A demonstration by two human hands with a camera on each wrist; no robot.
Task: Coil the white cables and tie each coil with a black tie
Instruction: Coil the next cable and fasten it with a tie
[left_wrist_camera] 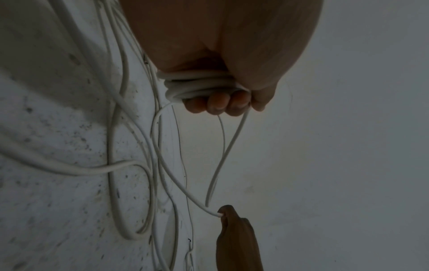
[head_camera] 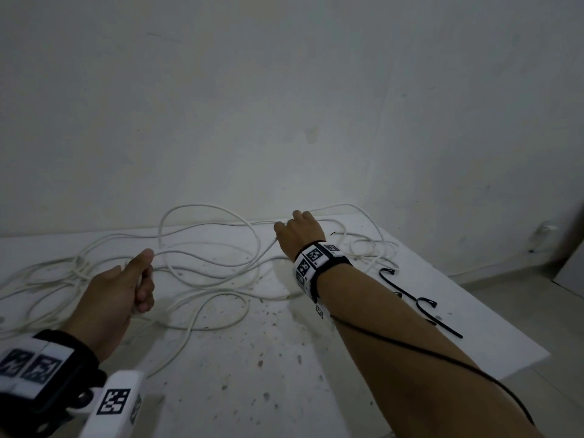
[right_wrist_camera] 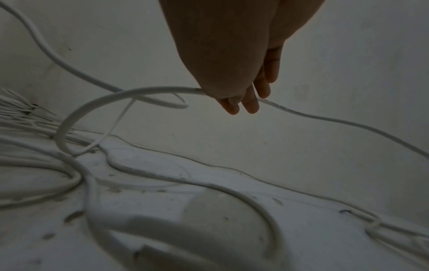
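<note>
Long white cables [head_camera: 208,273] sprawl in loose loops over a speckled white board [head_camera: 284,358]. My left hand [head_camera: 139,279] at the front left grips several gathered turns of white cable [left_wrist_camera: 197,86] in its curled fingers. My right hand [head_camera: 297,229], stretched out toward the wall, pinches a single strand of white cable [right_wrist_camera: 148,91] between thumb and fingers; that strand runs back to the left hand. Two black ties [head_camera: 420,301] lie on the board to the right of my right forearm.
A pale wall [head_camera: 284,105] rises right behind the board. The board's right edge [head_camera: 474,298] drops to a tiled floor. More tangled cable [head_camera: 47,279] lies at the far left. A thin black wire [head_camera: 442,358] runs along my right forearm.
</note>
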